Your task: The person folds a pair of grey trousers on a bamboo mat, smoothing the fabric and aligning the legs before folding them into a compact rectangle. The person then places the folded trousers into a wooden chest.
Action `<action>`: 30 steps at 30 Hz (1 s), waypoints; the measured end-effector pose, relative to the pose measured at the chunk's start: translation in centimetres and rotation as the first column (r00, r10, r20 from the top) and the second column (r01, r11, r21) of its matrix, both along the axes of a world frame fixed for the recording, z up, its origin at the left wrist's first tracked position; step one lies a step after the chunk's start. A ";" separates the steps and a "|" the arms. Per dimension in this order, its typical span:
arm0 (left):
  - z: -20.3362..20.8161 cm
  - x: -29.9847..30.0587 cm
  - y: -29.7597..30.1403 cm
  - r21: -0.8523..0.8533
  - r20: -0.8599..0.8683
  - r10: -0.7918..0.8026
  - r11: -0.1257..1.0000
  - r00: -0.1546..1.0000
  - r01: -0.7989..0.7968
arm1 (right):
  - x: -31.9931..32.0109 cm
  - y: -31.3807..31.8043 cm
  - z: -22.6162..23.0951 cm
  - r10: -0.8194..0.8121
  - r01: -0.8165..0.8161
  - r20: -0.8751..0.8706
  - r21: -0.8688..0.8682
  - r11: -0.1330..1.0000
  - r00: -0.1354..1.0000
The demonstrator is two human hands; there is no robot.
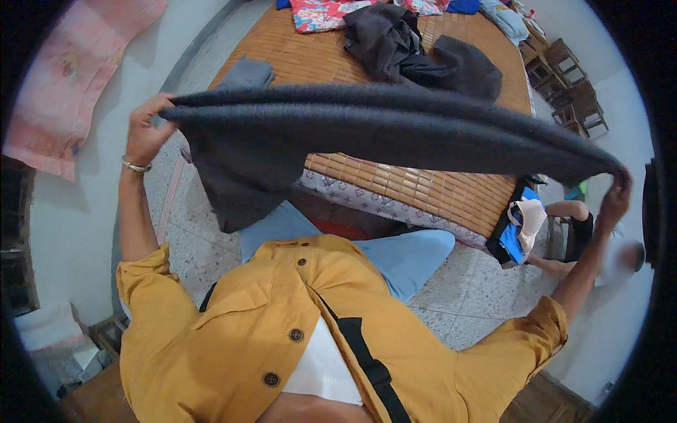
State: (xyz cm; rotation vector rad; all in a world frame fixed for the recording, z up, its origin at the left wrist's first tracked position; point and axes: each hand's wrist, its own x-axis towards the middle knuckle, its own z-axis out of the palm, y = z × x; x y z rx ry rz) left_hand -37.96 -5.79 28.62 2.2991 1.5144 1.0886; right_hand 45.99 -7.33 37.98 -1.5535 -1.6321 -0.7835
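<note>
A dark grey garment [395, 134] is stretched sideways between my two raised hands, in front of me and above the near edge of the bed. Its upper edge forms a long double fold, and a wide flap hangs down toward my left knee. My left hand [149, 128], with a bracelet at the wrist, pinches the left end. At the far right, my right hand [616, 196] is closed on the other end; its fingers are partly hidden. Whether the garment is trousers or a top, I cannot tell.
A bed with a bamboo mat [416, 182] lies ahead. On it are crumpled dark clothes [451, 67], a folded grey cloth [245, 73] and a floral pillow [321, 15]. Blue and cream clothing [525, 218] lies at its near right corner. Another person [564, 268] sits at right, near wooden chairs [582, 106].
</note>
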 end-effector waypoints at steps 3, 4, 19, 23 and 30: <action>1.2 1.4 0.0 0.017 0.132 -0.033 0.999 0.991 0.031 | 1.8 0.4 3.6 0.016 -0.007 0.083 -0.108 0.994 0.996; -0.7 2.1 0.2 -0.078 0.210 -0.035 0.996 0.977 0.052 | 2.8 1.0 4.4 0.029 -0.013 0.108 -0.146 0.989 0.994; 0.6 3.5 -2.0 -0.266 0.353 -0.146 0.931 0.924 0.249 | 5.6 1.4 6.8 -0.028 0.076 -0.406 0.103 0.992 0.913; 1.9 1.1 -3.8 0.034 0.487 -0.099 0.995 0.868 0.094 | 1.3 0.0 6.4 0.152 -0.128 -0.541 0.081 0.988 0.827; 5.8 -9.0 -7.5 0.270 0.621 -0.129 0.961 0.773 -0.057 | -8.5 -2.1 3.0 0.356 -0.193 -0.465 0.362 0.912 0.811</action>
